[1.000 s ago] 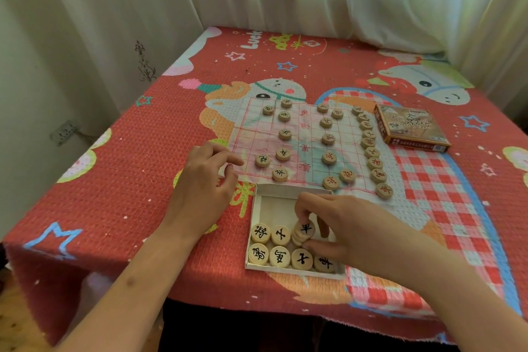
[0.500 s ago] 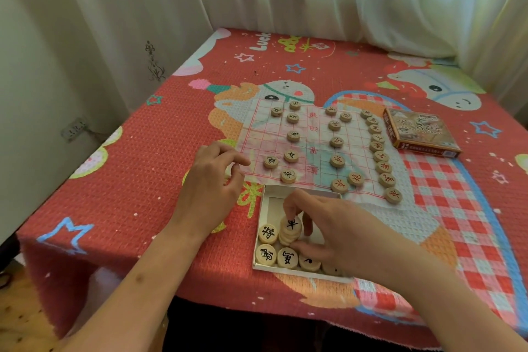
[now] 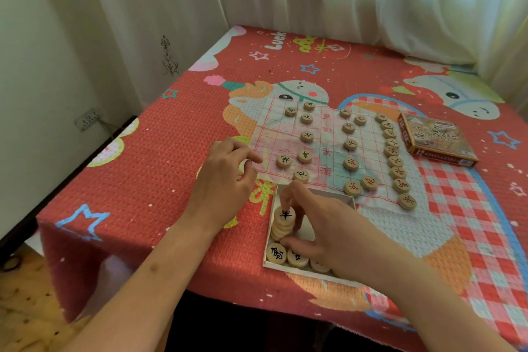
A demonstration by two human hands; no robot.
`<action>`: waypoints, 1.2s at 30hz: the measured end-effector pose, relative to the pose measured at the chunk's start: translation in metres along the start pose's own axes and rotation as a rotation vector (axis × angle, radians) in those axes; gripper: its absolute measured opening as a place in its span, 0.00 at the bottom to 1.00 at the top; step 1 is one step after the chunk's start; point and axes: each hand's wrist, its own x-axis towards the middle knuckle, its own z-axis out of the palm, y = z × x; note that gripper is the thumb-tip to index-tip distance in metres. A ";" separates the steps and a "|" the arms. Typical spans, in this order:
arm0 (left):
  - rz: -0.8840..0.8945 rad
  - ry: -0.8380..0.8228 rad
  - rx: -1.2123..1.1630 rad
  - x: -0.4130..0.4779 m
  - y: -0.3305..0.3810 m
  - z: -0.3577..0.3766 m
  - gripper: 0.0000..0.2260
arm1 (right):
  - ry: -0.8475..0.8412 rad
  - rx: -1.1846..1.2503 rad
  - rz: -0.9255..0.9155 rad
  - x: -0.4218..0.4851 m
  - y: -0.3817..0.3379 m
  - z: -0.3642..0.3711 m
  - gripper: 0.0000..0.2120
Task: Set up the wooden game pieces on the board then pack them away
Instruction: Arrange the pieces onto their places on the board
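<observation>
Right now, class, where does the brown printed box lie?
In the head view, the brown printed box lies on the tablecloth at the right, just beyond the right edge of the board, beside the column of pieces there.

Wood pieces [image 3: 351,163] smooth, matt; board [image 3: 328,134] thin cloth/paper; blanket [image 3: 160,168] rough woven; box [image 3: 437,138] glossy card.
</observation>
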 end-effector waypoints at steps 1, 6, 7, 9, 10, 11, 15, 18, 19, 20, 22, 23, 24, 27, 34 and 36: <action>0.001 0.001 0.001 0.000 0.000 0.000 0.07 | -0.001 0.028 0.000 0.001 0.000 0.000 0.21; -0.001 0.011 -0.018 0.000 -0.001 -0.001 0.07 | 0.060 0.068 0.013 -0.004 0.002 0.000 0.22; -0.001 0.011 -0.024 0.000 -0.001 0.000 0.07 | 0.079 0.072 0.008 -0.007 0.002 -0.002 0.22; -0.006 0.014 -0.024 0.000 -0.001 -0.001 0.07 | 0.071 0.063 -0.012 -0.014 -0.002 -0.004 0.21; -0.006 0.016 -0.022 0.000 -0.001 0.000 0.07 | 0.045 0.044 -0.022 -0.018 -0.004 -0.005 0.21; -0.005 0.018 -0.019 0.000 -0.001 0.000 0.07 | 0.013 0.020 -0.035 -0.020 -0.007 -0.005 0.21; -0.006 0.022 -0.024 0.000 -0.002 0.000 0.07 | -0.071 -0.034 -0.066 -0.019 -0.012 -0.004 0.20; -0.010 0.027 -0.025 0.000 -0.002 -0.001 0.07 | -0.111 -0.078 -0.085 -0.013 -0.013 -0.009 0.22; -0.012 0.028 -0.025 0.000 -0.002 -0.001 0.07 | -0.117 -0.100 -0.101 -0.011 -0.013 -0.010 0.22; -0.012 0.029 -0.024 0.000 -0.002 0.000 0.07 | -0.124 -0.121 -0.109 -0.009 -0.013 -0.010 0.23; -0.012 0.031 -0.027 0.001 -0.003 0.000 0.07 | -0.127 -0.149 -0.110 -0.006 -0.012 -0.008 0.22; -0.013 0.031 -0.029 0.001 -0.003 0.000 0.07 | -0.125 -0.151 -0.109 -0.006 -0.012 -0.007 0.22; -0.015 0.031 -0.032 0.001 -0.003 0.000 0.07 | -0.120 -0.143 -0.108 -0.005 -0.011 -0.005 0.22; -0.015 0.028 -0.036 0.001 -0.003 0.000 0.07 | -0.096 -0.087 -0.099 -0.006 -0.010 0.000 0.22; -0.016 0.025 -0.039 0.001 -0.003 -0.001 0.07 | -0.065 -0.030 -0.090 -0.010 -0.012 -0.004 0.22; -0.018 0.021 -0.042 0.001 -0.003 -0.001 0.07 | -0.064 -0.030 -0.093 -0.011 -0.013 -0.007 0.22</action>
